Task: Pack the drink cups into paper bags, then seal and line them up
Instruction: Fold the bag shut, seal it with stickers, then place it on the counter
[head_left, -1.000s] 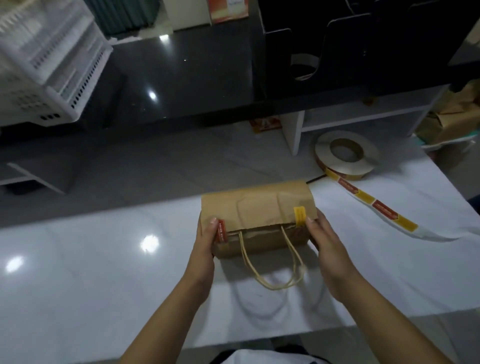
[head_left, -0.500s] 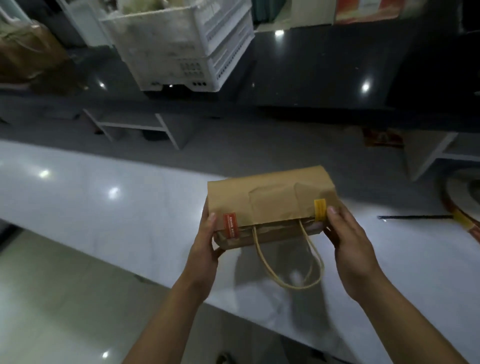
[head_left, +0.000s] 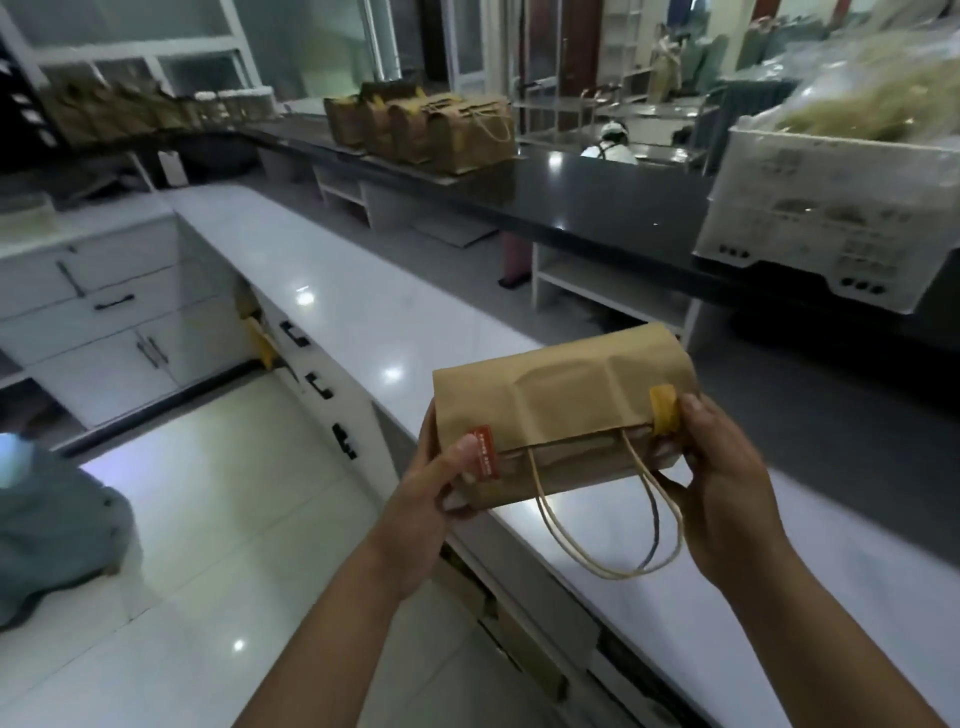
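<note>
A brown paper bag (head_left: 563, 395) with its top folded over is held in the air above the edge of the white counter (head_left: 332, 291). A red sticker (head_left: 485, 451) seals the fold on the left and a yellow sticker (head_left: 663, 409) on the right. Its cord handles (head_left: 610, 525) hang down. My left hand (head_left: 434, 499) grips the bag's left end, thumb beside the red sticker. My right hand (head_left: 727, 478) grips the right end by the yellow sticker. The cups inside are hidden.
Several sealed brown bags (head_left: 426, 127) stand in a row on the black upper counter (head_left: 587, 202), with more bags (head_left: 104, 111) far left. A white crate (head_left: 831, 218) sits at the right. White cabinets (head_left: 93, 322) and tiled floor (head_left: 234, 519) lie left. Another person (head_left: 47, 525) is at the left edge.
The bag has been lifted off the white counter and carried left in both hands. My view has swung left and up, bringing the row of sealed bags into sight.
</note>
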